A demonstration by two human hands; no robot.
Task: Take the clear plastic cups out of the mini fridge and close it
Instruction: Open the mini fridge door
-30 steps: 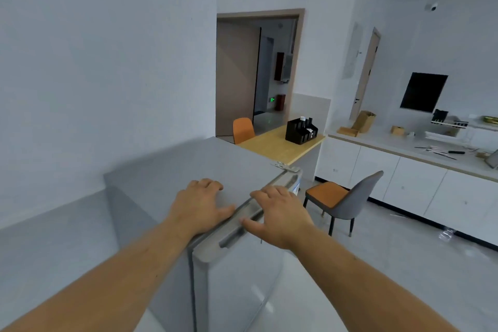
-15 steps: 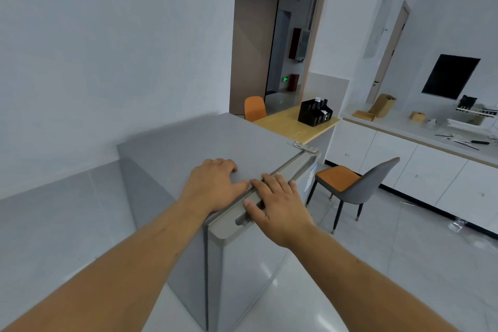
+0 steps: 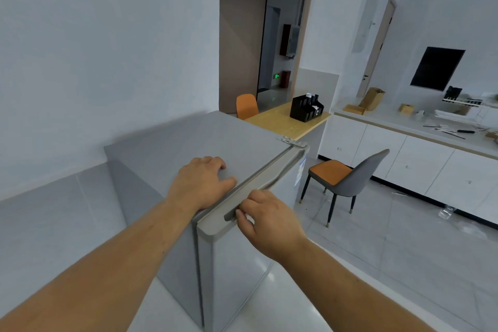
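Note:
The grey mini fridge (image 3: pixel 188 143) stands against the left wall with its door (image 3: pixel 234 259) shut. My left hand (image 3: pixel 200 182) lies flat on the fridge top near the front edge, fingers spread. My right hand (image 3: pixel 265 220) has its fingertips curled into the recessed handle (image 3: pixel 258 191) along the top of the door. No clear plastic cups are visible; the fridge's inside is hidden.
A grey chair with an orange seat (image 3: pixel 342 178) stands right of the fridge. Behind it a wooden table (image 3: pixel 285 121) carries a black organiser (image 3: pixel 305 109). White cabinets with a cluttered counter (image 3: pixel 404 121) run along the right wall. A crumpled clear item (image 3: pixel 446 212) lies on the floor.
My right hand slid off the top of the door toward me and hooked its fingers into the handle recess. The left hand stayed on the fridge top. The view shifted slightly.

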